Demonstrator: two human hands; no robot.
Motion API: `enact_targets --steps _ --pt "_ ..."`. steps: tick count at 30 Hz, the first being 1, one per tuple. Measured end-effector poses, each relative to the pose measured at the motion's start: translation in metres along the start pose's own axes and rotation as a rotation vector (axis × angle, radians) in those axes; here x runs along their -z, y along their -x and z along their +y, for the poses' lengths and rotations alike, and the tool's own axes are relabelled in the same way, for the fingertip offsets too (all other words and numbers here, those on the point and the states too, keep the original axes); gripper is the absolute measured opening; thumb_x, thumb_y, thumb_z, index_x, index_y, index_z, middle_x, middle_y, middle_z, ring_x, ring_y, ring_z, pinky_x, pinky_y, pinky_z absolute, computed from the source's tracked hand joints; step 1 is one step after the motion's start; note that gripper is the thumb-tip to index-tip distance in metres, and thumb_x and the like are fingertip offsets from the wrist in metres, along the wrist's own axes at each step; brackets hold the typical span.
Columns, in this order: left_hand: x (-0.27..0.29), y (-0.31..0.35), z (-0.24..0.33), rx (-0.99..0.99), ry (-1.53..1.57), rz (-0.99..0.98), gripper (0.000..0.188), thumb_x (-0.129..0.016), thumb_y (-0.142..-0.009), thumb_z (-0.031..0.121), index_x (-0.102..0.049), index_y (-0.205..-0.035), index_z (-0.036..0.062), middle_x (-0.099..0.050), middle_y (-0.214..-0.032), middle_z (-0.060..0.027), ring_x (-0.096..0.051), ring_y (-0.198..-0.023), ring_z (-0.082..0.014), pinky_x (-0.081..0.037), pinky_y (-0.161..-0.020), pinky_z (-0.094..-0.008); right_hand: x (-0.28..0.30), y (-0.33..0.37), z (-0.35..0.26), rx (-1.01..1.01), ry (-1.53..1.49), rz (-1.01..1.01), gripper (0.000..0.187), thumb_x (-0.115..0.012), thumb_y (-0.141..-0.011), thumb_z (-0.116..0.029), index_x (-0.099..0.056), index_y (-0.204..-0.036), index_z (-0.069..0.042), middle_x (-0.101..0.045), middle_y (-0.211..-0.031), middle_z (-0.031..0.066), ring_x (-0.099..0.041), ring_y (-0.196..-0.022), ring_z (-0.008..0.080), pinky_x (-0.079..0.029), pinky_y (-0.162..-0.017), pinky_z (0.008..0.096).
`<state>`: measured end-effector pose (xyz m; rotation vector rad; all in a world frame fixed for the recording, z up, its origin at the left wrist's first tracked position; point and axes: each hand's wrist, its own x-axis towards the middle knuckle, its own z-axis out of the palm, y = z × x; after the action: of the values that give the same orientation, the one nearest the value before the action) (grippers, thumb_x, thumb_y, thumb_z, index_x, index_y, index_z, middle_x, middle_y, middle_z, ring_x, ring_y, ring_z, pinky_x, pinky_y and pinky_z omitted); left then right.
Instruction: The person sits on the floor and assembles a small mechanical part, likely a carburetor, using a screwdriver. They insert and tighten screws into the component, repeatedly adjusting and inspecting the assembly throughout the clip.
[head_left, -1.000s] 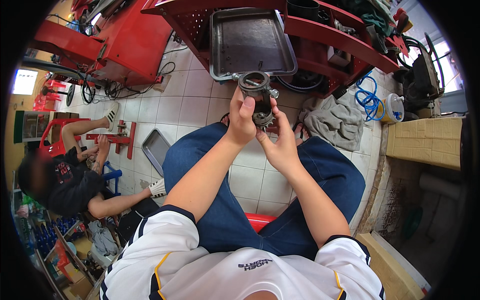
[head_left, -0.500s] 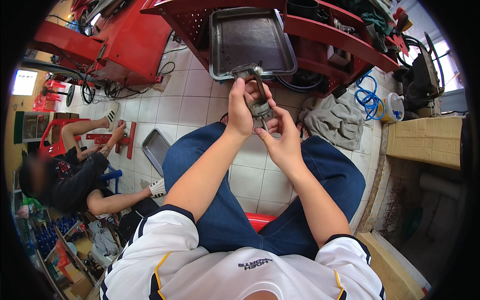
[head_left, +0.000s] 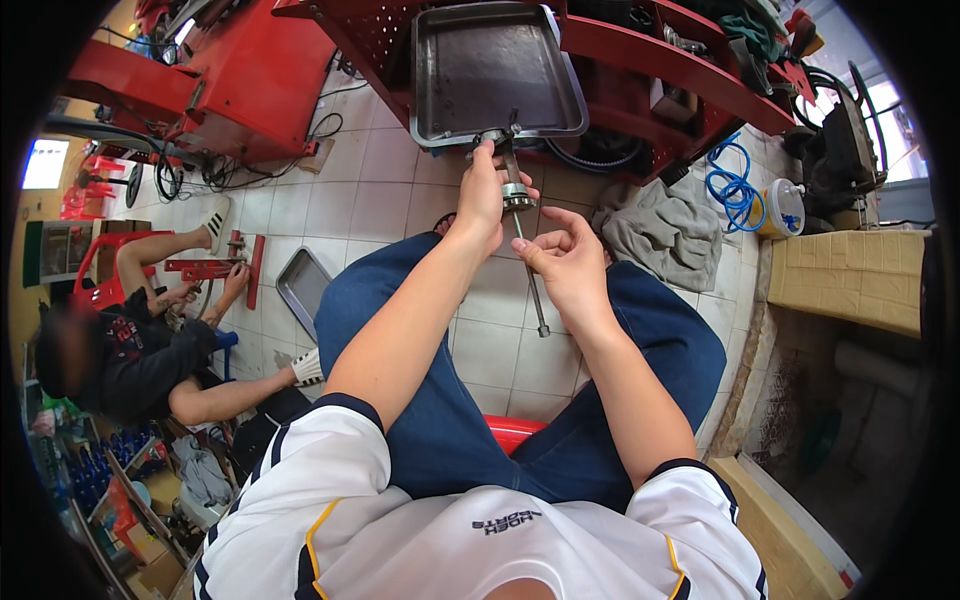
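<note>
My left hand (head_left: 482, 200) is closed around a dark metal part (head_left: 511, 165) with a bent arm at its far end and a round ringed collar at its near end. Out of the collar a long thin bolt (head_left: 534, 284) runs toward me, slanting slightly right, with a small head at its tip. My right hand (head_left: 565, 262) is at the bolt just below the collar, thumb and fingertips on the shaft, the other fingers loosely curled. The fingers of my left hand partly hide the metal part.
A metal tray (head_left: 490, 85) sits on a red perforated cart (head_left: 670, 70) ahead. Grey cloth (head_left: 660, 235), a coiled blue hose (head_left: 733, 190) and a carton (head_left: 845, 280) are to the right. Leftward, a grey tray (head_left: 302, 290) lies on the tiles near a seated person (head_left: 130, 360) handling a red metal frame.
The metal part has turned in my left hand, and much more of the bolt now shows toward me. My right hand has drawn slightly away from the collar. The person at left has moved their hands.
</note>
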<state>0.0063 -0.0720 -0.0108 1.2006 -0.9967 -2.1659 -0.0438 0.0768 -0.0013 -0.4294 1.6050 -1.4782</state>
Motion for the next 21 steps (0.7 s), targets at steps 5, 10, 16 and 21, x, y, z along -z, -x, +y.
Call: enact_targets --steps 5,10,16,21 --pt "-0.001 0.000 -0.001 -0.051 -0.002 -0.012 0.055 -0.036 -0.104 0.051 -0.053 -0.116 0.0010 -0.065 -0.082 -0.0114 -0.069 -0.072 -0.0229 -0.056 -0.069 -0.0354 0.000 0.003 -0.005 0.032 0.124 0.067 0.069 -0.084 -0.081 -0.007 -0.044 -0.137 0.004 -0.063 -0.089 0.0052 -0.062 -0.075 0.0074 -0.051 -0.065 0.0220" --pt "-0.003 0.002 -0.003 -0.123 -0.032 0.010 0.059 -0.036 -0.104 0.052 -0.049 -0.123 -0.0025 -0.064 -0.082 -0.0121 -0.068 -0.072 -0.0227 -0.056 -0.067 -0.0344 -0.001 0.004 0.000 0.120 0.223 0.068 0.067 -0.081 -0.083 -0.005 -0.044 -0.138 0.001 -0.065 -0.087 0.0061 -0.064 -0.075 0.0095 -0.052 -0.068 0.0235" --pt "-0.004 0.005 -0.002 -0.186 0.011 0.004 0.061 -0.035 -0.104 0.053 -0.050 -0.125 -0.0016 -0.064 -0.083 -0.0112 -0.068 -0.072 -0.0223 -0.056 -0.069 -0.0341 -0.002 0.003 -0.003 0.008 0.032 -0.001 0.055 -0.069 -0.092 -0.001 -0.040 -0.140 0.003 -0.069 -0.093 0.0114 -0.067 -0.078 0.0129 -0.054 -0.072 0.0253" --pt "-0.001 0.005 0.001 -0.146 0.125 -0.093 0.058 -0.035 -0.104 0.054 -0.052 -0.124 0.0023 -0.064 -0.084 -0.0101 -0.068 -0.072 -0.0219 -0.055 -0.070 -0.0339 0.004 0.002 -0.018 -0.302 -0.393 -0.173 0.049 -0.062 -0.099 -0.007 -0.039 -0.140 0.004 -0.070 -0.097 0.0141 -0.069 -0.083 0.0147 -0.054 -0.071 0.0258"
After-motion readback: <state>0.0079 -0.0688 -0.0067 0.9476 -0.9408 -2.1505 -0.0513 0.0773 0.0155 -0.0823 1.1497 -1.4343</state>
